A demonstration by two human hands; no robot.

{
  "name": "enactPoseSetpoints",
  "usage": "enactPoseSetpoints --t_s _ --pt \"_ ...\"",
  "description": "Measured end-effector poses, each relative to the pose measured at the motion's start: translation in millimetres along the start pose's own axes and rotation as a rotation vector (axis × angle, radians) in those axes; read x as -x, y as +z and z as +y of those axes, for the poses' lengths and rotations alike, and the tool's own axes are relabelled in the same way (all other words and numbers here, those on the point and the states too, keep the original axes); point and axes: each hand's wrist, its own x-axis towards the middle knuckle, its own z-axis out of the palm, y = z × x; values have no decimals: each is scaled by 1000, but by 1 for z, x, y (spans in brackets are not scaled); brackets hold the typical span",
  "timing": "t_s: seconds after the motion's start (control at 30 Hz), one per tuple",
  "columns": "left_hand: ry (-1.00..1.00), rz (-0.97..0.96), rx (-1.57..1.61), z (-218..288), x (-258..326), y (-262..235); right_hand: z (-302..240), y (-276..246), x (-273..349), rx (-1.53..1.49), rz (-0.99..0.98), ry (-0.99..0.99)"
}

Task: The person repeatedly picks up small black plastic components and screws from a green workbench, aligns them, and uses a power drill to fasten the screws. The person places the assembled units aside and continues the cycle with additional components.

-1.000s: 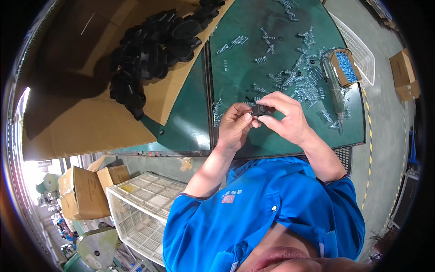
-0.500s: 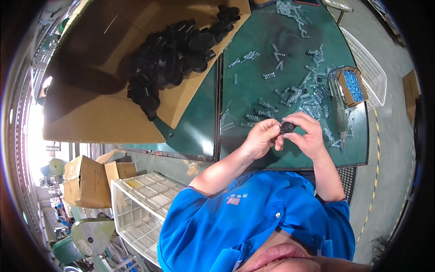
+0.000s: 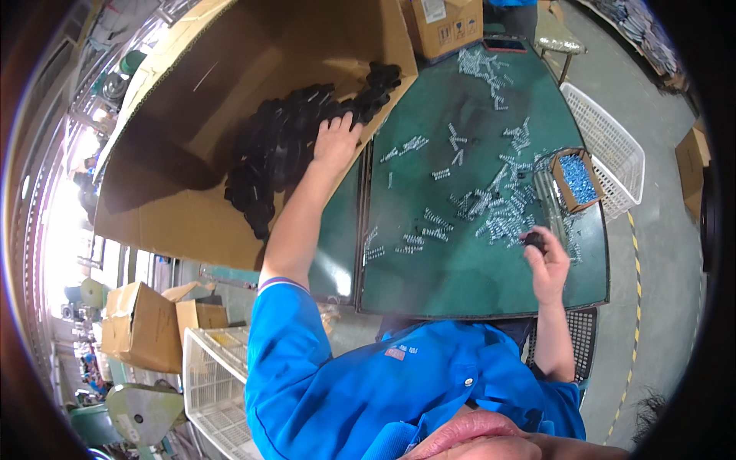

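Observation:
My left hand point(image 3: 337, 144) reaches over the edge of a large cardboard box point(image 3: 172, 230), its fingers stretched out onto a heap of black plastic parts point(image 3: 280, 142). Its fingertips touch the near side of the heap. Close to the right side of the green table, my right hand point(image 3: 550, 268) grips a small black part point(image 3: 534, 241) between thumb and fingers. Beside that hand lies a loose pile of metal springs point(image 3: 502, 218). A long translucent screwdriver-like tool point(image 3: 549, 201) rests just beyond it, partly blurred.
A small carton of blue pieces point(image 3: 575, 178) stands at the table's right edge, with a white plastic basket point(image 3: 613, 149) beyond. More springs point(image 3: 479, 69) lie at the far end, near a closed carton point(image 3: 445, 31). A white crate point(image 3: 215, 383) stands at lower left.
My hands have parted. The left has moved away to the far left, into the cardboard box; the right has shifted right and keeps the small black part. The view has tilted slightly.

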Motion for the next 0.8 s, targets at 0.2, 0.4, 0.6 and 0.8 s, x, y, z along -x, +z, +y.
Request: enactPoseSetpoints --t_s 0.2,0.4,0.6,0.8 --pt "4 -110 195 -30 -7 44 3 8 10 6 -73 -3" --pt "-327 460 767 -28 -4 -4 -18 -1 7 154 -57 -31" --pt "-275 400 1725 43 32 -99 -27 21 -9 116 -72 -88" --pt "-526 -223 3045 222 75 -111 -54 40 -18 205 17 -311"
